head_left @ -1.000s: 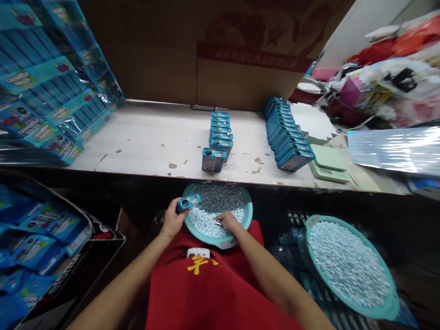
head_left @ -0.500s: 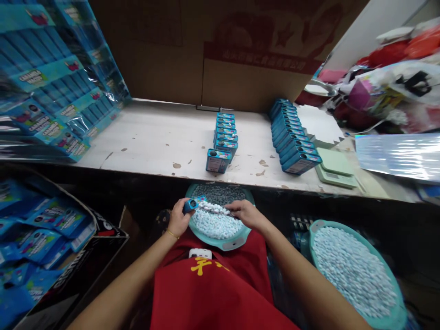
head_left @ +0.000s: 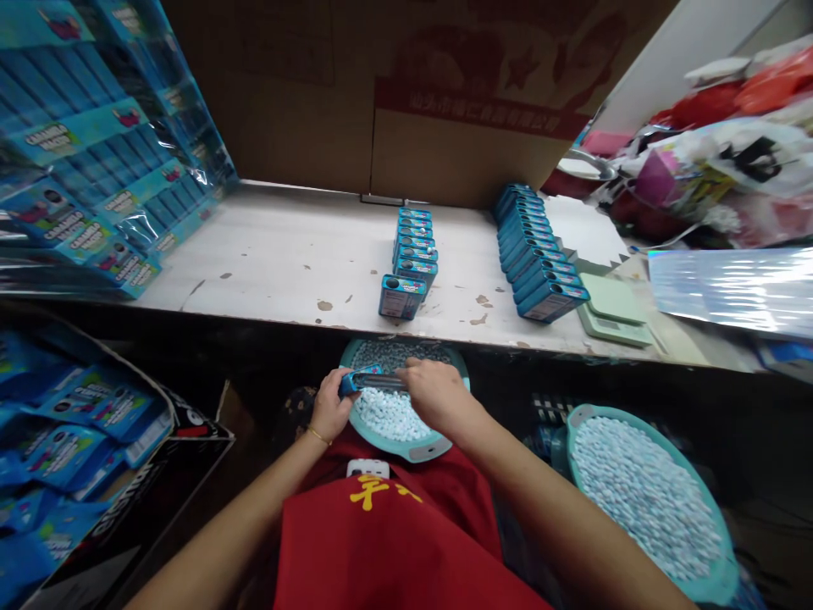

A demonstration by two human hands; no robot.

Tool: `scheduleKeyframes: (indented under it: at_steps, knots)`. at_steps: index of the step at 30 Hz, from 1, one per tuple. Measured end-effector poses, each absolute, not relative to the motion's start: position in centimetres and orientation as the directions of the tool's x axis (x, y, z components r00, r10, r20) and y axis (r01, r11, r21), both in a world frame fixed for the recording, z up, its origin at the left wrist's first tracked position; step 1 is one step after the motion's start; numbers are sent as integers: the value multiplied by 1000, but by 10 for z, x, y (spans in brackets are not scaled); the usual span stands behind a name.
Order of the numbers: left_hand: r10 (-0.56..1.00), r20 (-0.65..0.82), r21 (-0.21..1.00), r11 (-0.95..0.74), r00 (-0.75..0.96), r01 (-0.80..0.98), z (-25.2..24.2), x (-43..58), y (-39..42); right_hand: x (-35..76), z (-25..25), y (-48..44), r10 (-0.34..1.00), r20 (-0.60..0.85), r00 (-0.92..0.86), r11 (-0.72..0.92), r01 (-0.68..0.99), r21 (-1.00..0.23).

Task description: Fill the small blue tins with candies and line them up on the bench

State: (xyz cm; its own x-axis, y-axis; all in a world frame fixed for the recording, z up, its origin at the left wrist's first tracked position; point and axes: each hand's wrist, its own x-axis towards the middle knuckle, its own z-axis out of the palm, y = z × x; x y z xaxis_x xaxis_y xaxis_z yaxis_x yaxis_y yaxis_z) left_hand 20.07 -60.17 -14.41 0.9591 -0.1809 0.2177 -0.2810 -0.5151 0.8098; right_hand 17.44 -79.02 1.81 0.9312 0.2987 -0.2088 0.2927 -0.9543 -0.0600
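Observation:
My left hand (head_left: 330, 408) is closed around a small blue candy box (head_left: 351, 384), tilted on its side with its end toward the right. In my right hand (head_left: 435, 391) is a narrow metal scoop (head_left: 386, 383), its tip at the box's end. The scoop looks mostly bare. Below both hands sits a round turquoise basin (head_left: 416, 451) holding small white candies (head_left: 390, 417). On the white table (head_left: 285, 263) ahead, a short row of blue candy boxes (head_left: 416, 246) stands upright, a few loose white pieces on their tops.
A longer row of blue boxes (head_left: 539, 258) stands right, beside a pale green scale (head_left: 613, 309). Another candy-filled basin (head_left: 730, 551) is low at right. A carton of blue packs (head_left: 82, 415) lies left; wrapped box stacks (head_left: 95, 161) rise above. A large cardboard carton (head_left: 285, 102) stands behind.
My right hand has moved left with the scoop toward the box. The white candies that filled the scoop are mostly gone from it. My left hand stays almost still.

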Motion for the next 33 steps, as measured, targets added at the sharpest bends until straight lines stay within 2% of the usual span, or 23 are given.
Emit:
scheduleKeyframes:
  at_steps: [4,7,9,12,15,19,22,24,25,27,31,33]
  knots:
    - [-165,201,858,-447,966,-255,-146,198,-594,168,-14,-838,188,-266,945,-978,157,-134]
    - [-145,189,872,-430,971,-234,-145,195,-589,165,-67,-859,48,-352,935,-984,-17,-178]
    - [-129,189,871,-436,974,-226,-144,194,-586,165,-106,-856,-13,-397,918,-959,-124,-255]
    - [-95,191,865,-453,977,-214,-142,193,-582,168,-153,-835,15,-430,903,-904,-171,-392]
    - [-66,174,864,-468,982,-185,-142,193,-577,174,-177,-819,64,-436,898,-838,-188,-511]
    - [-52,153,873,-460,987,-160,-143,196,-574,177,-168,-834,112,-433,894,-754,-207,-623]
    - [-65,170,866,-466,983,-181,-142,197,-577,172,-129,-853,149,-414,898,-689,-206,-695]
    - [-89,192,849,-485,977,-211,-140,198,-583,168,-93,-857,193,-331,924,-681,-117,-723]
    - [-102,205,839,-495,973,-228,-139,198,-587,167,-75,-855,218,-276,936,-705,-44,-707]
    - [-135,230,816,-513,964,-266,-136,197,-594,165,-43,-844,254,-194,947,-804,95,-587]
    - [-203,272,766,-545,941,-339,-132,194,-602,165,-2,-803,231,-198,952,-956,184,-230]
    - [-223,277,752,-555,935,-355,-131,193,-603,164,8,-785,237,-208,949,-969,215,-123]
